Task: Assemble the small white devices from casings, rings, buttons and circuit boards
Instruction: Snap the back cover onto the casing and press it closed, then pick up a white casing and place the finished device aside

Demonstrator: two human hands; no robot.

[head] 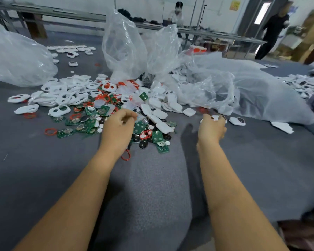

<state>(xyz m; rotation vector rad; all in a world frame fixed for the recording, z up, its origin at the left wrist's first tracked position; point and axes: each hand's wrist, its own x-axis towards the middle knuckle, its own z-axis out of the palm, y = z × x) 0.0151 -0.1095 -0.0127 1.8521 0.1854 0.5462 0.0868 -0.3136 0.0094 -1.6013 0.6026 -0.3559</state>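
The right hand (212,128) holds a small white device (218,118) in a curled grip, just right of the parts pile (105,109) on the grey desk (152,187). It looks finished, ready to join another device (237,121) lying beside it. The left hand (118,124), fingers curled and seemingly empty, hovers over the pile's near edge, so the next move is likely picking a fresh part.

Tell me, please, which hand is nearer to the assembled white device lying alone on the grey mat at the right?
The right hand is nearer: the white device lies just to its right. The left hand is far off to the left, over the parts pile.
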